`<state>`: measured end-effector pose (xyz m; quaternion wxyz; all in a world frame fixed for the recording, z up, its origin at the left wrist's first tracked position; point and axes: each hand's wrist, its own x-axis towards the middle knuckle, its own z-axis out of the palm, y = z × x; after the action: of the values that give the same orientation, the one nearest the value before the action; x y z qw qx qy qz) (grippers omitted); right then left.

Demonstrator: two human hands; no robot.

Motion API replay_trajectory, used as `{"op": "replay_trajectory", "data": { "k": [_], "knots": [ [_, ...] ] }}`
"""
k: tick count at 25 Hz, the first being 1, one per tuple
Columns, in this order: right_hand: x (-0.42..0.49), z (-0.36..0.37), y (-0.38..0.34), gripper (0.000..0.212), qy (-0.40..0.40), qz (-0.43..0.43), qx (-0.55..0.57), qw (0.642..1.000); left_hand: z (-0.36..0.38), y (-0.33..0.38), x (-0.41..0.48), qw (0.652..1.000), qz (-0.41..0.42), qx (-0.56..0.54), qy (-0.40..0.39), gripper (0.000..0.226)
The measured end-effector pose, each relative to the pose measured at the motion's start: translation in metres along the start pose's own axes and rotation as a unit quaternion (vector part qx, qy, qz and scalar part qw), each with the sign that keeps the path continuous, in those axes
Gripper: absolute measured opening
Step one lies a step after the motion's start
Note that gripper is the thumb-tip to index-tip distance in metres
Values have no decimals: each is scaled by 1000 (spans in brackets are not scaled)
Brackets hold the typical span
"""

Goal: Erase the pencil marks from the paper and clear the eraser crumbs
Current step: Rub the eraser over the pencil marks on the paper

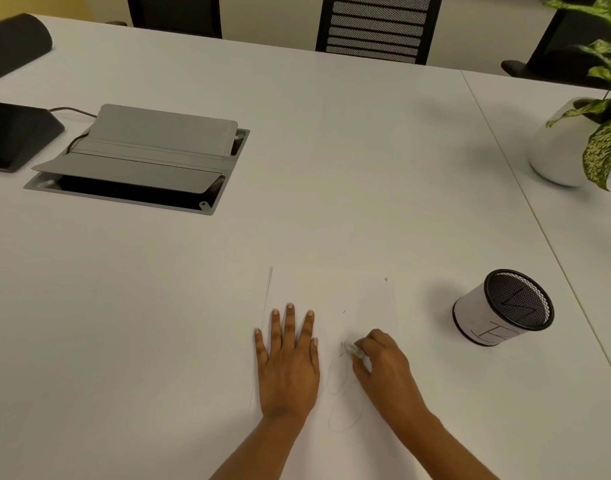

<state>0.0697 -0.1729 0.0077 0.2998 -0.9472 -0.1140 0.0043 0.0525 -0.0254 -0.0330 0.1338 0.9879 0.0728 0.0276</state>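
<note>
A white sheet of paper lies on the white table in front of me, its left edge showing as a thin line. Faint pencil loops run down its lower middle. My left hand rests flat on the sheet's left part, fingers spread. My right hand pinches a small white eraser whose tip touches the paper just above the loops. A few dark crumbs sit beside the eraser tip, with another speck higher up.
A black mesh pen cup with a white paper band stands right of the sheet. A potted plant is at far right, an open grey cable box at far left, and chairs behind the table.
</note>
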Motion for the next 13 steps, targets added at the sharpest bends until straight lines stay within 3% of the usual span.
{"op": "replay_trajectory", "data": {
  "k": [7,13],
  "knots": [
    [16,-3,1,14,20,61,10,998,-5,5,7,999,-6,-28,-27,60],
    [35,-13,15,19,45,93,-7,995,-11,-15,4,992,91,-7,-90,84]
  ]
}}
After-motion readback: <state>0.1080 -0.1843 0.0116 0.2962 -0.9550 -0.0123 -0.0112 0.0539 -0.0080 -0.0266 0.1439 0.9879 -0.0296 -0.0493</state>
